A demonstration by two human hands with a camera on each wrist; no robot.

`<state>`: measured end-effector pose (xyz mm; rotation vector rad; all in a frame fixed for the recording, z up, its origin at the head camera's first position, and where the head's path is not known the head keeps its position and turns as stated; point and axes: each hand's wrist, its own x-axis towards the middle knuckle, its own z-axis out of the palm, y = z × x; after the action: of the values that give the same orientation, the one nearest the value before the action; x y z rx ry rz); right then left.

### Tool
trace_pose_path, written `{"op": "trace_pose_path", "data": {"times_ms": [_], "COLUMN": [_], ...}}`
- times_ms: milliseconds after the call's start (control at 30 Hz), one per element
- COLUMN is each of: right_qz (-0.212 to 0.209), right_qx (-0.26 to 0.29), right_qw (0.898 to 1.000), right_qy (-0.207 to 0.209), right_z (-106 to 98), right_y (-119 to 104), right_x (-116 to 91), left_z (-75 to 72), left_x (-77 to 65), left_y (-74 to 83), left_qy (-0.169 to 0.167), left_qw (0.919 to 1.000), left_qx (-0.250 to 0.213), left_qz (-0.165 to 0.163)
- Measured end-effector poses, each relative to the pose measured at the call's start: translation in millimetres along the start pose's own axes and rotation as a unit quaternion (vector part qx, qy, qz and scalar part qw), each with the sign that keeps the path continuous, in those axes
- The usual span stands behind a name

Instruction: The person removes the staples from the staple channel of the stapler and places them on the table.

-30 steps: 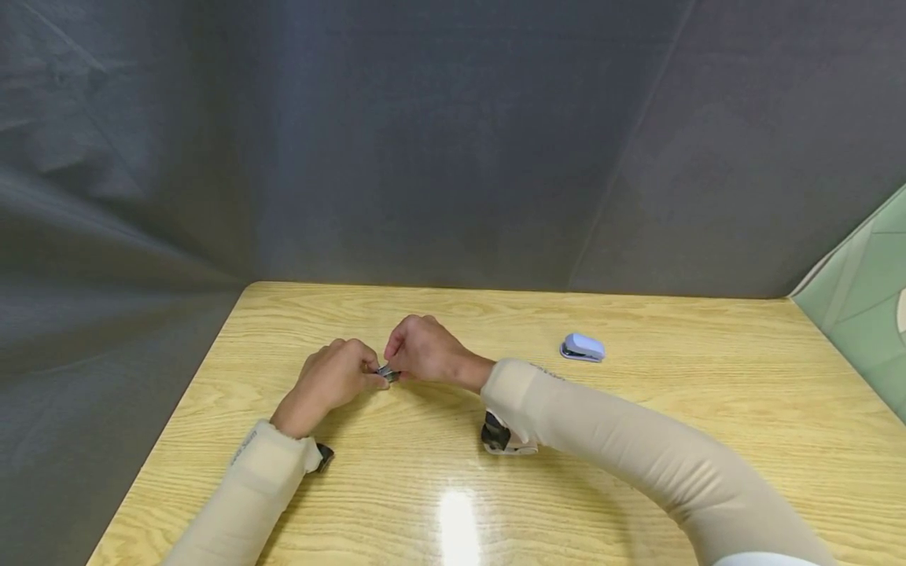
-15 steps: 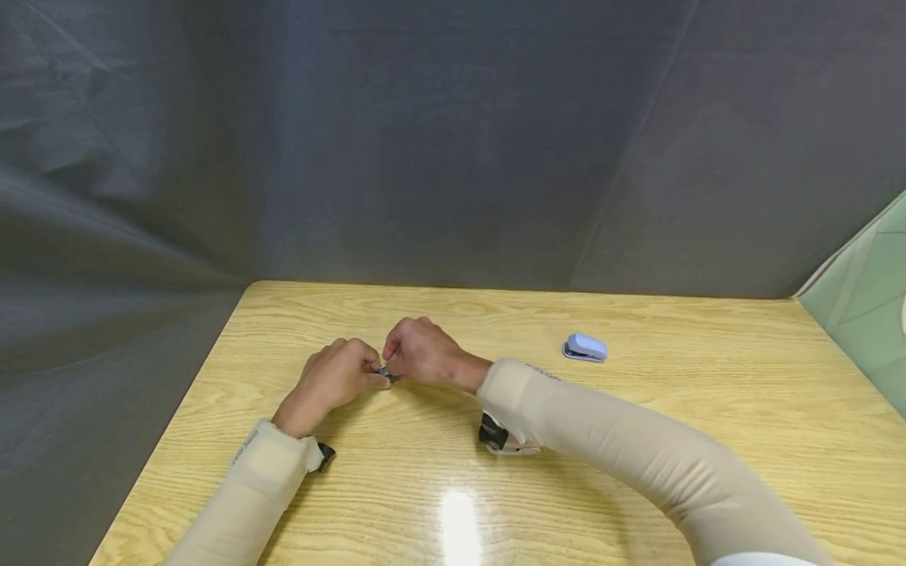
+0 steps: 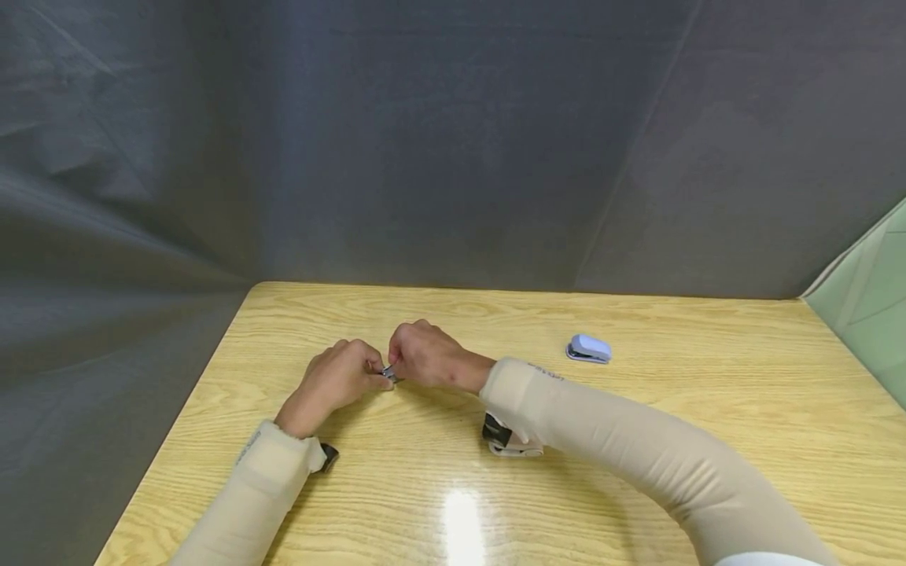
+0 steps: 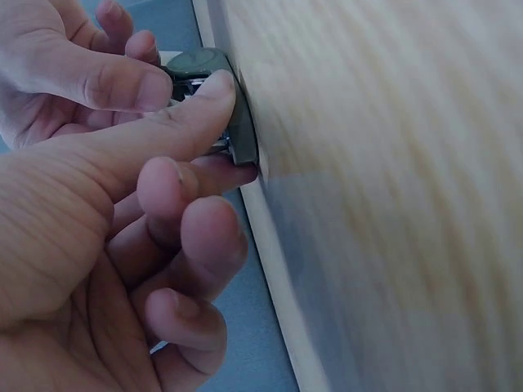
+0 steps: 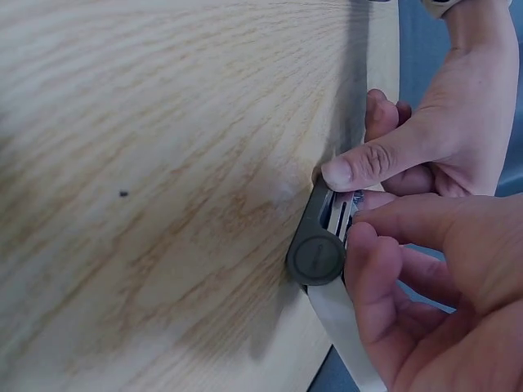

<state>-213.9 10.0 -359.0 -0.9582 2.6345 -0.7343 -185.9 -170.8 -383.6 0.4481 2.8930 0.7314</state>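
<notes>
Between both hands is a small dark grey-green folding tool (image 5: pixel 317 258) with a round end and slotted metal parts; its exact kind is unclear. The left hand (image 3: pixel 336 385) pinches its dark body, thumb on top, as the left wrist view shows. From the other side, the right hand (image 3: pixel 428 354) has its thumb and index finger at the metal part (image 5: pixel 340 214). Fingers cover much of the tool in every view. A pale strip (image 5: pixel 339 331) runs out below the round end; whether it belongs to the tool I cannot tell.
A light purple mini stapler (image 3: pixel 589 348) lies on the wood-grain table (image 3: pixel 672 377), right of the hands. Behind the table hangs a dark grey curtain (image 3: pixel 453 149). A tiny dark speck (image 5: pixel 123 193) shows on the tabletop in the right wrist view.
The whole head view shifts slightly. Both hands stay together at the tool, and the right fingers move a little, showing slightly more of its metal part than half a second ago.
</notes>
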Motion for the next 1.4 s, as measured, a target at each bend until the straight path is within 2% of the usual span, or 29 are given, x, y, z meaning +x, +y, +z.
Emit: {"op": "trace_pose_path", "data": {"times_ms": [333, 567, 733, 933, 1167, 1400], "right_qz": [0.008, -0.007, -0.008, -0.001, 0.029, 0.038], "right_qx": [-0.016, 0.024, 0.025, -0.006, -0.045, -0.06], "right_qw": [1.0, 1.0, 1.0, 0.999, 0.995, 0.993], "right_qy": [0.009, -0.001, -0.016, -0.035, -0.079, -0.092], "right_z": [-5, -6, -5, -4, -1, 1], "right_y": [-1, -2, -3, -3, -4, -5], "right_x": [-4, -9, -12, -18, -26, -31], "left_z": [-0.7, -2.3, -2.4, -2.2, -1.8, -1.2], "left_x": [-0.7, -1.0, -1.1, -0.4, -0.5, -1.8], "left_y": [2.1, 2.0, 1.7, 0.9, 0.6, 1.8], "left_qy": [-0.016, -0.021, -0.02, -0.016, -0.017, -0.019], "left_qw": [0.9998, 0.9997, 0.9998, 0.9999, 0.9998, 0.9998], "left_qx": [-0.006, -0.002, -0.008, -0.005, 0.004, 0.001], "left_qz": [-0.004, -0.008, -0.007, 0.002, 0.001, -0.004]}}
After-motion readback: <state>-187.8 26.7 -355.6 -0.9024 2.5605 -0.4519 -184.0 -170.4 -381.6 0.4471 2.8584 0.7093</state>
